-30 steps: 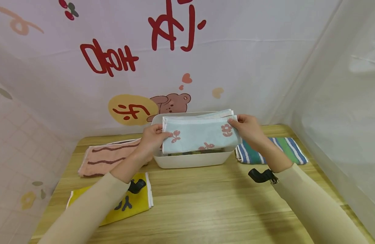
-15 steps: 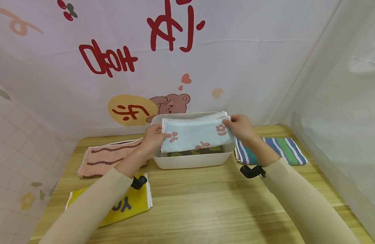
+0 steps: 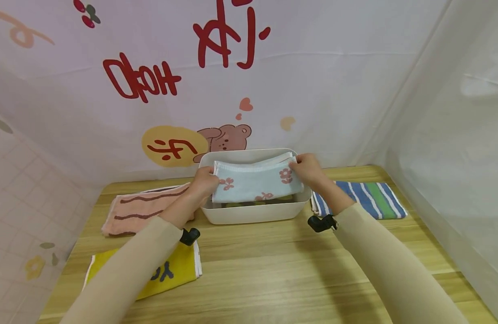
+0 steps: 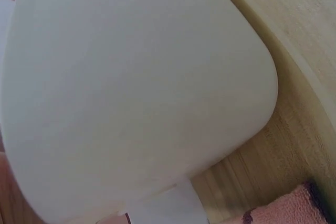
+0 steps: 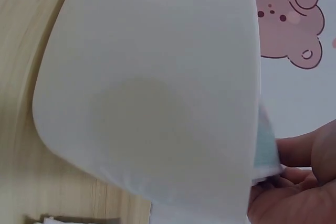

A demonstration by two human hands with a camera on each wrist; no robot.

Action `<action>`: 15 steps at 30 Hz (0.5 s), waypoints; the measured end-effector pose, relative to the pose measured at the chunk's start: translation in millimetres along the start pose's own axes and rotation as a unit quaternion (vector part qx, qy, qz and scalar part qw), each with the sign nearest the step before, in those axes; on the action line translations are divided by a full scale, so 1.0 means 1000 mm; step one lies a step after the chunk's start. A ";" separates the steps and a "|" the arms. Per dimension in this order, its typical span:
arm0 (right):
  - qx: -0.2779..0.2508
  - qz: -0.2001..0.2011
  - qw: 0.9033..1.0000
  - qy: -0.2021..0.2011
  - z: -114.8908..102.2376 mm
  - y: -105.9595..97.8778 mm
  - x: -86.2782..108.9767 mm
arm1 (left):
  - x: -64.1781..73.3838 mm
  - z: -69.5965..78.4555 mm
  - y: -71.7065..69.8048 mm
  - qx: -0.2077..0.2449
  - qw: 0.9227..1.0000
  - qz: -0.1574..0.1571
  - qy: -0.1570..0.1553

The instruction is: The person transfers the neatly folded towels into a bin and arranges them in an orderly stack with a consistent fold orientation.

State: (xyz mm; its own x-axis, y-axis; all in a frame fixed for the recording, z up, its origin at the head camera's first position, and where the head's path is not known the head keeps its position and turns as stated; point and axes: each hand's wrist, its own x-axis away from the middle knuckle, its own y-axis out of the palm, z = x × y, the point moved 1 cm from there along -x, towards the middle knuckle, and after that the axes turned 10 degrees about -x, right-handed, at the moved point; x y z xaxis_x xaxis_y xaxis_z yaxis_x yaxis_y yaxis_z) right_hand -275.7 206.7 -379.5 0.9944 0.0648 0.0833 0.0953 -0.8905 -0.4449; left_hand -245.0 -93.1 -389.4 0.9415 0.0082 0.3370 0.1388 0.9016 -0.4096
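Note:
A folded light-blue towel (image 3: 253,182) with pink flower and cherry patterns is held at the mouth of a white plastic bin (image 3: 257,214). My left hand (image 3: 205,182) pinches its left end. At the other end, my right hand (image 3: 308,169) grips the upper right corner; the right wrist view shows that hand's thumb and fingers (image 5: 296,150) on the towel just past the bin's rim. Below the towel's lower edge, a dark cloth with yellow-green patches (image 3: 269,201) shows inside the bin. The left wrist view is mostly filled by the bin's side wall (image 4: 136,87).
Left of the bin lies a folded pink towel (image 3: 141,209) with brown wavy stripes, and nearer, a yellow towel (image 3: 180,265) with dark letters. A blue, green and white striped towel (image 3: 374,200) lies to the right. A printed white curtain (image 3: 334,90) stands behind the wooden table (image 3: 265,274).
Both hands have lowered the light-blue towel toward the bin. The right hand has moved left and slightly down, so the towel sits more within the rim. The other towels stayed put.

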 end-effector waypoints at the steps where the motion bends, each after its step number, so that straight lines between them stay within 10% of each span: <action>1: 0.005 -0.004 1.000 0.000 0.000 0.002 -0.001 | -0.001 0.000 0.001 0.006 1.000 0.001 -0.001; 15: 0.036 -0.014 0.999 0.024 0.003 0.022 -0.005 | -0.013 -0.002 0.009 -0.065 0.997 0.015 -0.034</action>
State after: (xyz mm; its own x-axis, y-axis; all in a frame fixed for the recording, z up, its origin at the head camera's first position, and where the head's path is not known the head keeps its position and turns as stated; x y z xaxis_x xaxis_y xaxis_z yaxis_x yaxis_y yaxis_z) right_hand -278.8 188.0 -393.0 0.9880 0.0667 0.1392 0.1286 -0.8543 -0.5037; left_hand -255.7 -85.6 -399.3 0.9237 0.0670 0.3772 0.1537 0.8371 -0.5250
